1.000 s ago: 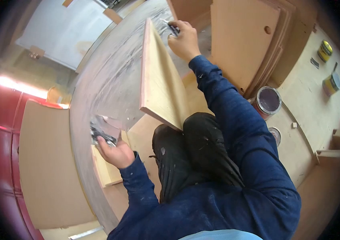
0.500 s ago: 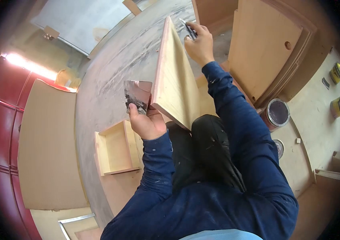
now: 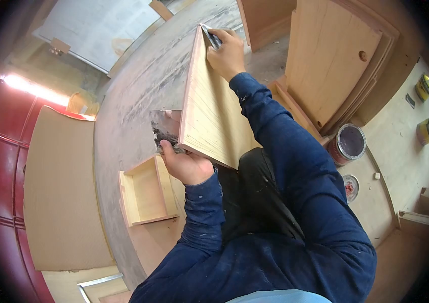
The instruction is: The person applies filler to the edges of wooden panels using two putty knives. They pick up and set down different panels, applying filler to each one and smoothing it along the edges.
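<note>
A pale wooden panel [image 3: 214, 113] with pinkish edges stands tilted on edge by my knees. My right hand [image 3: 228, 55] is closed around a putty knife [image 3: 211, 38], its blade at the panel's far top corner. In my left hand [image 3: 190, 166] is a flat metal filler plate [image 3: 166, 125], smeared with pink and dark paste, thumb on top. The left fingers pass under the panel's near lower corner; whether they also support it is hidden. Part of the plate lies behind the panel's edge.
A small open wooden drawer [image 3: 148, 189] sits at left. To my right are an open can [image 3: 349, 144], a round lid [image 3: 349, 188] and a wooden cabinet piece [image 3: 330, 65]. Yellow tins [image 3: 427, 130] stand farther right. A brown board [image 3: 65, 192] leans by red doors [image 3: 2, 161].
My right hand and the putty knife have moved left, from beyond the panel onto its top corner. The panel has shifted left and covers more of the plate. My left hand has lowered slightly.
</note>
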`<state>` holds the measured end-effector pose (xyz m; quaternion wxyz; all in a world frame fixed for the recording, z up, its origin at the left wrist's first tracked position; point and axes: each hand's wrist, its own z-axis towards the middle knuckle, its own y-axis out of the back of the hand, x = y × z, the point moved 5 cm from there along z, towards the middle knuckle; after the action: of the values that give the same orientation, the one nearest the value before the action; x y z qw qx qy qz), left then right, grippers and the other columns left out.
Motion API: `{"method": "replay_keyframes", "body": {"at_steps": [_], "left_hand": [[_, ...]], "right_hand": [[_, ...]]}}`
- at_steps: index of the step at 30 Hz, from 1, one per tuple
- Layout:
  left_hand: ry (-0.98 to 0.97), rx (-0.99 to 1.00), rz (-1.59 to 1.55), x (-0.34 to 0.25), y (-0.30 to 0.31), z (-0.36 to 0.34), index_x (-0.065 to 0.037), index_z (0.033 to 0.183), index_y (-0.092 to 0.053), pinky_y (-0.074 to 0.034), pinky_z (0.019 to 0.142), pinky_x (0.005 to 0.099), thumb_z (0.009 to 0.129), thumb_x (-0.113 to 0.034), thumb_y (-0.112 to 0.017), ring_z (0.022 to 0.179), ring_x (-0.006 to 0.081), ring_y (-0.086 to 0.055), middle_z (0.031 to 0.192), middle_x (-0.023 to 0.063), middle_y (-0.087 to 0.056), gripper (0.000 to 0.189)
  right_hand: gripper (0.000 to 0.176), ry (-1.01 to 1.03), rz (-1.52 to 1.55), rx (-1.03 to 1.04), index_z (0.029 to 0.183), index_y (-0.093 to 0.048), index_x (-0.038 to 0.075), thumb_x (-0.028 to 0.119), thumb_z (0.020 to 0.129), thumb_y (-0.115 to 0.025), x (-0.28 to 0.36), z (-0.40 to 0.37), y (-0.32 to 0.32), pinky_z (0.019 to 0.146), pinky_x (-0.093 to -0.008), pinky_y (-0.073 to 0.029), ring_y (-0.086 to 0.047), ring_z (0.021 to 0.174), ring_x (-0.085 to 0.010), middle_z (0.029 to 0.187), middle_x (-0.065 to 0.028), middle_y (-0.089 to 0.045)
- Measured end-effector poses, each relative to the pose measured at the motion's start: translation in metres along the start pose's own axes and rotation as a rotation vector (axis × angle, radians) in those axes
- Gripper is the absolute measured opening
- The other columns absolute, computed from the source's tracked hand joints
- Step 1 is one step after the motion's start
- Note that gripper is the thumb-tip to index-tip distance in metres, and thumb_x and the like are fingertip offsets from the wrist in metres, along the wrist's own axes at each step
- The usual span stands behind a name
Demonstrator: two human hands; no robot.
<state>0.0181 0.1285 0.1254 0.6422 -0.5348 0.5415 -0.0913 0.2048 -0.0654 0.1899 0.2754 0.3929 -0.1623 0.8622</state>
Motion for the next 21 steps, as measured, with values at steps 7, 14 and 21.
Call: {"method": "replay_keyframes", "body": {"at_steps": [7, 14, 21], "left_hand": [[0.02, 0.173, -0.116, 0.0, -0.028, -0.019, 0.0, 0.137, -0.043, -0.042, 0.107, 0.0453, 0.105, -0.029, -0.039, 0.123, 0.0281, -0.053, 0.132, 0.0152, -0.054, 0.043], [0.093, 0.119, -0.136, 0.005, -0.021, -0.01, -0.001, 0.134, -0.045, -0.042, 0.105, 0.0463, 0.105, -0.029, -0.039, 0.121, 0.029, -0.054, 0.133, 0.0149, -0.055, 0.041], [0.216, 0.214, -0.193, 0.018, -0.013, 0.003, -0.002, 0.137, -0.043, -0.042, 0.106, 0.0471, 0.105, -0.031, -0.032, 0.125, 0.0312, -0.053, 0.137, 0.0155, -0.052, 0.044]], "right_hand": [[0.039, -0.078, 0.422, 0.195, 0.112, -0.071, 0.005, -0.001, 0.076, -0.056, 0.017, -0.016, 0.022, 0.089, -0.0296, -0.05, -0.066, 0.1, -0.0215, 0.108, -0.0104, -0.07], [0.042, -0.483, 0.549, 0.303, 0.12, -0.067, -0.001, 0.0, 0.081, -0.051, -0.012, 0.022, 0.006, 0.077, -0.0236, -0.045, -0.058, 0.086, -0.0141, 0.102, -0.0061, -0.067], [0.042, -0.482, 0.513, 0.387, 0.12, -0.068, 0.001, -0.002, 0.082, -0.051, -0.004, 0.021, 0.005, 0.076, -0.0242, -0.044, -0.056, 0.083, -0.0128, 0.096, -0.0046, -0.067]]}}
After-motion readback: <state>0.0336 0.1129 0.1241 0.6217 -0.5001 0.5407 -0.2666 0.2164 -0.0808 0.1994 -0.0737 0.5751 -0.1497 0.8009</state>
